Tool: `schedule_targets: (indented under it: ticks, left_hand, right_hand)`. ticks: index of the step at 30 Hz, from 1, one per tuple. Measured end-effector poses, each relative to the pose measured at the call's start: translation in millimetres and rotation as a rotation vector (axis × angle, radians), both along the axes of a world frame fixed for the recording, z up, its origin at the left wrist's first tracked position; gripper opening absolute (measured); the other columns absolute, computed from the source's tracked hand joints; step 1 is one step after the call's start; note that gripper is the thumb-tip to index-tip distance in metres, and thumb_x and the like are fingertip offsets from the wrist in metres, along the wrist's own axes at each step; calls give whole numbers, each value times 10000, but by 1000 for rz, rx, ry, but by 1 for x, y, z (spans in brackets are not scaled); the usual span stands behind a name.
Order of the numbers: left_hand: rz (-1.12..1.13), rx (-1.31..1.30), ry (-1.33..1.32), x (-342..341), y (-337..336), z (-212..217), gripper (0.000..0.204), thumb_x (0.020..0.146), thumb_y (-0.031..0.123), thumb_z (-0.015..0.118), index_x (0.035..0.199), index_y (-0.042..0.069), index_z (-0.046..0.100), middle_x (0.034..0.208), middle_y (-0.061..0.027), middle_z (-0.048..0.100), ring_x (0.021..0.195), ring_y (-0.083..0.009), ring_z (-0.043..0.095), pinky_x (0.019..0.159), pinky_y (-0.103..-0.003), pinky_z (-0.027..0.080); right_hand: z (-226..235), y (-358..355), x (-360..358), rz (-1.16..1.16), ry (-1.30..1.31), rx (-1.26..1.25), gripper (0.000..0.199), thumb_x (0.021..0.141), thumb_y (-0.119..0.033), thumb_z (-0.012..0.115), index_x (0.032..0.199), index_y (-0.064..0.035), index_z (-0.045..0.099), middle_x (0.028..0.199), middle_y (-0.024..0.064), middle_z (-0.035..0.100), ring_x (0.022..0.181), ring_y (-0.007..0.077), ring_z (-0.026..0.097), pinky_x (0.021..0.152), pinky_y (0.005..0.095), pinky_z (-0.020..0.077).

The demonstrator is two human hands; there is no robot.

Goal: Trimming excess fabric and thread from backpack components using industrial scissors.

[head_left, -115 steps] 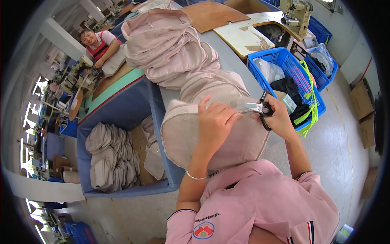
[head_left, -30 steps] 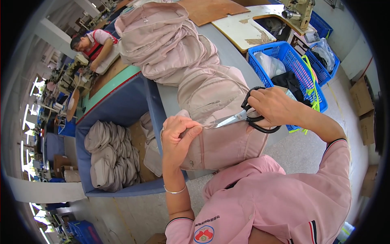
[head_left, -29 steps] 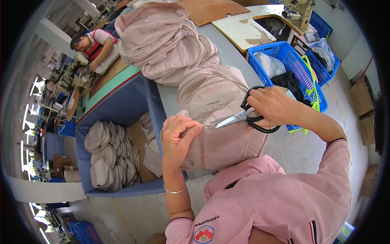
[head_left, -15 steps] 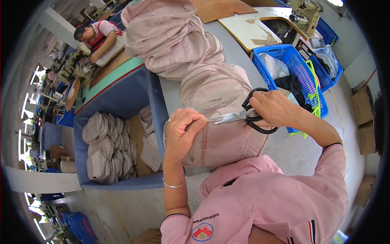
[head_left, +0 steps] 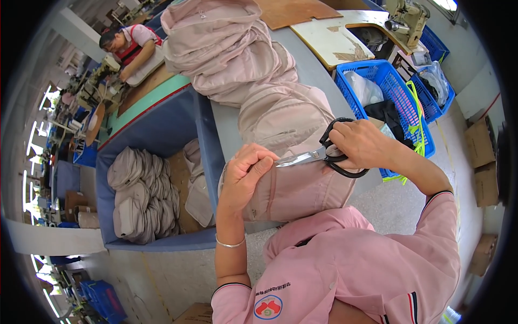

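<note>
A pale pink backpack [head_left: 302,191] lies at the near end of the work surface, against my body. With thumb and fingers pinched together, my left hand [head_left: 244,174] grips its upper left edge; any loose thread there is too small to make out. My right hand [head_left: 366,143] is closed around the black handles of a pair of scissors [head_left: 303,158]. The silver blades point left, and their tips sit right beside my left thumb, over the backpack's seam. Just beyond lies another pink backpack [head_left: 286,116].
More pink backpacks [head_left: 216,48] are heaped farther along the grey table [head_left: 315,67]. At left, a blue-lined bin [head_left: 154,121] holds several stacked bags [head_left: 143,200]. Blue baskets [head_left: 386,75] and a sewing machine [head_left: 407,21] stand at right. A co-worker [head_left: 135,46] bends over work at far left.
The scissors' tips have dipped slightly beside my left thumb. My left hand has shifted a little to the right, still pinching. The backpacks stay in place.
</note>
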State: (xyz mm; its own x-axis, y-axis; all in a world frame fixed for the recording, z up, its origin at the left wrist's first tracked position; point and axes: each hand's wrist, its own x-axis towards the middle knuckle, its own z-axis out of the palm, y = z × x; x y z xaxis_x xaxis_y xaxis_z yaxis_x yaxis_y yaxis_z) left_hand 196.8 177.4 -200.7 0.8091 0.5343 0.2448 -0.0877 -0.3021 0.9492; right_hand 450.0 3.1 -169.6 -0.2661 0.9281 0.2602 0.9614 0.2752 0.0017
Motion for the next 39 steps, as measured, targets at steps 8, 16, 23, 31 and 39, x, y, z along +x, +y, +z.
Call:
schedule_targets:
  ticks: [8, 16, 23, 31, 39]
  left_hand:
    - [30, -52, 59, -3, 2, 0, 150, 962, 168, 662, 977, 32, 723, 953, -28, 673, 962, -166, 577, 915, -308, 416]
    - [909, 134, -41, -52, -25, -88, 281, 927, 167, 705, 1148, 5, 639, 1134, -94, 664, 1081, -203, 587, 958, -333, 449]
    - [697, -942, 187, -100, -131, -184, 193, 981, 242, 683, 1006, 53, 651, 877, -5, 661, 698, -100, 577, 652, -263, 460]
    - [637, -603, 20, -66, -90, -148, 196, 991, 198, 649, 956, 6, 641, 842, 46, 602, 779, -46, 501, 708, -217, 411]
    - [776, -93, -282, -75, 19, 24, 139, 1021, 101, 569, 1008, -5, 658, 894, 57, 566, 814, -48, 502, 740, -232, 422]
  right_hand:
    - [3, 5, 5, -19, 89, -51, 452, 819, -416, 750, 825, -22, 528, 767, 140, 575, 687, 342, 646, 589, 425, 505]
    - [-28, 24, 54, -274, 378, -329, 427, 831, -356, 787, 767, 14, 584, 651, 160, 539, 605, 313, 547, 583, 413, 411]
    - [-30, 49, 56, -418, 732, -619, 299, 864, -204, 726, 711, -10, 558, 599, -13, 446, 591, 78, 407, 531, 301, 340]
    - [12, 37, 26, -152, 679, -454, 305, 850, -169, 691, 704, -11, 474, 598, 25, 372, 580, 97, 363, 515, 320, 315]
    - [1, -26, 0, -186, 935, -358, 281, 841, -177, 774, 767, -17, 555, 647, -6, 452, 638, 72, 422, 559, 272, 363]
